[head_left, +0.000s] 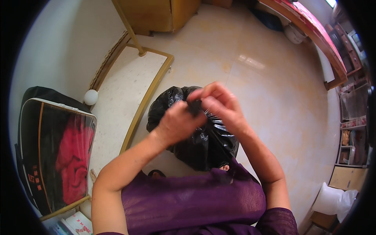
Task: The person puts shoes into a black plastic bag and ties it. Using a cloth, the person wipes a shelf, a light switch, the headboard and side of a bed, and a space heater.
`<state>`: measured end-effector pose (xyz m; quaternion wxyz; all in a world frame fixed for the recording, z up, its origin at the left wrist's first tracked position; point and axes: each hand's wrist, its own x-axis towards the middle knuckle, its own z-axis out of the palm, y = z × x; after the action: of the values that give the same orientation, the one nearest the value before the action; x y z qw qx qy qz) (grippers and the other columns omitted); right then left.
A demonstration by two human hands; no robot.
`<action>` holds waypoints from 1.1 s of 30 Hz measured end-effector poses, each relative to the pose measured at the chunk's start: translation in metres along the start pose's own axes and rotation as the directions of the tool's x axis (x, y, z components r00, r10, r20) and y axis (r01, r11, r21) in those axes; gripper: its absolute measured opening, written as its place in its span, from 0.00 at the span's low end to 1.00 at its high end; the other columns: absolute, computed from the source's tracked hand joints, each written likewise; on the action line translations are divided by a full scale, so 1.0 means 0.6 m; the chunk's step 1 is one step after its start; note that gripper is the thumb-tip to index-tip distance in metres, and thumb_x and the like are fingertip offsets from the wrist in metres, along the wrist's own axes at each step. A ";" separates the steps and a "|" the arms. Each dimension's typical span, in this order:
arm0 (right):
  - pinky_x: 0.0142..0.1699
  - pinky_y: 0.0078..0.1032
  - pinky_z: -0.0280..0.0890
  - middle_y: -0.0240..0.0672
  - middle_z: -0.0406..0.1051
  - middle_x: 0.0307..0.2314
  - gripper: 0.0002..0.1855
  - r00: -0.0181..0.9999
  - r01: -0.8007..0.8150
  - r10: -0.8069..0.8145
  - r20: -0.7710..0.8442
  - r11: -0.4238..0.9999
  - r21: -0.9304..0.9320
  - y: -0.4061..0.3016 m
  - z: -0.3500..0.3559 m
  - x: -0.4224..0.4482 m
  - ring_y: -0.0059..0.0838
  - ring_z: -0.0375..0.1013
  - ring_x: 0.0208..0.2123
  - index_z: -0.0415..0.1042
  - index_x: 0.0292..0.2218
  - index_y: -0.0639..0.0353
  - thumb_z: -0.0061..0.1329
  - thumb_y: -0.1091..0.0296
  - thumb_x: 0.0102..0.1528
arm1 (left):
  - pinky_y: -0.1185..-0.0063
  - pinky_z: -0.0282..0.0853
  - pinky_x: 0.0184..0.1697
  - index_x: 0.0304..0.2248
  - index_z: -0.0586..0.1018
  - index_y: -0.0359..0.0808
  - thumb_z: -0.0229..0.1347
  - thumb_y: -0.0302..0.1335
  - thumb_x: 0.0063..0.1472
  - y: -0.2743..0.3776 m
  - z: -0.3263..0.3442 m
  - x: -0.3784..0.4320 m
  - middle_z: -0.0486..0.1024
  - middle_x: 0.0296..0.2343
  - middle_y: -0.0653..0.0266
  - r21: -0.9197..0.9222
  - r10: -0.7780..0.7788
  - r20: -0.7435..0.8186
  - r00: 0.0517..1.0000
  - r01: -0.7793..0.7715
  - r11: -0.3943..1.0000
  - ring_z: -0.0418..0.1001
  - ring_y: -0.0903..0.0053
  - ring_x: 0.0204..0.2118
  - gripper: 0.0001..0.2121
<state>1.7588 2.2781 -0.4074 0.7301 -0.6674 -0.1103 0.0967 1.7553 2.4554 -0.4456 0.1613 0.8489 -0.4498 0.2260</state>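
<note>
A full black plastic bag (pixel 199 149) stands on the tiled floor, right in front of my feet. Its gathered neck is bunched up between my two hands. My left hand (pixel 180 120), blurred, is closed round the gathered black plastic. On the other side my right hand (pixel 221 107) pinches the same plastic with thumb and fingers bent. Taut folds run from the neck down the bag's right side. The fingertips partly hide the plastic where the hands meet.
To the left lies a low white platform (pixel 108 123) with a gold-coloured edge and post. Beside it is a zipped storage bag (pixel 48 152) holding red cloth. A wooden cabinet (pixel 152 14) stands ahead, and a red-covered table (pixel 320 26) at upper right. Shelves line the far right.
</note>
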 end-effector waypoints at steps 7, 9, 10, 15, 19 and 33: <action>0.41 0.30 0.64 0.42 0.68 0.29 0.21 0.995 0.090 -0.099 0.015 0.815 -0.572 0.131 0.020 -0.050 0.36 0.69 0.34 0.61 0.43 0.63 0.52 0.69 0.49 | 0.73 0.65 0.30 0.30 0.72 0.40 0.54 0.21 0.52 -0.025 -0.004 0.000 0.71 0.24 0.62 -0.158 -0.281 0.068 0.957 0.288 0.944 0.66 0.60 0.25 0.06; 0.36 0.27 0.64 0.39 0.68 0.27 0.19 0.995 -0.059 0.030 -0.098 0.951 -0.304 0.151 0.019 -0.049 0.31 0.68 0.30 0.59 0.42 0.63 0.51 0.71 0.50 | 0.76 0.66 0.27 0.29 0.72 0.39 0.51 0.26 0.56 -0.029 0.003 0.005 0.71 0.23 0.62 -0.368 -0.498 -0.066 0.865 0.443 0.818 0.70 0.67 0.23 0.02; 0.32 0.22 0.63 0.35 0.69 0.25 0.17 0.964 -0.179 0.204 -0.173 0.973 0.145 0.148 0.016 -0.051 0.23 0.66 0.27 0.58 0.40 0.62 0.50 0.73 0.51 | 0.77 0.66 0.26 0.30 0.72 0.38 0.51 0.28 0.59 -0.043 -0.002 0.010 0.71 0.24 0.61 -0.648 -0.755 0.189 0.628 0.657 0.385 0.70 0.71 0.22 0.03; 0.34 0.31 0.63 0.48 0.69 0.26 0.15 0.965 -0.192 0.112 -0.238 0.918 -0.347 0.151 0.027 -0.038 0.43 0.69 0.27 0.57 0.40 0.64 0.45 0.76 0.52 | 0.76 0.66 0.26 0.29 0.75 0.34 0.56 0.21 0.49 0.003 -0.021 0.011 0.66 0.21 0.62 -0.440 -0.542 -0.081 0.837 0.458 0.773 0.69 0.69 0.24 0.06; 0.37 0.37 0.64 0.52 0.69 0.28 0.09 0.974 0.225 -0.170 0.148 0.764 -0.605 0.114 0.047 -0.046 0.51 0.69 0.34 0.65 0.31 0.68 0.44 0.78 0.44 | 0.73 0.67 0.34 0.37 0.76 0.37 0.58 0.22 0.42 0.024 -0.003 0.024 0.71 0.28 0.62 -0.394 -0.236 -0.011 0.972 0.213 0.894 0.70 0.64 0.31 0.17; 0.38 0.20 0.62 0.31 0.66 0.29 0.17 0.948 -0.287 0.283 -0.144 0.958 -0.005 0.132 0.014 -0.049 0.18 0.65 0.30 0.58 0.39 0.62 0.52 0.71 0.52 | 0.75 0.68 0.25 0.30 0.71 0.34 0.55 0.22 0.50 -0.011 0.056 -0.013 0.70 0.24 0.62 -0.326 -0.501 -0.005 0.866 0.472 0.819 0.72 0.69 0.26 0.07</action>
<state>1.7287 2.2847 -0.4867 0.7059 -0.6907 0.0382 0.1521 1.7649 2.4483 -0.4789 0.3667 0.8876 -0.2405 0.1410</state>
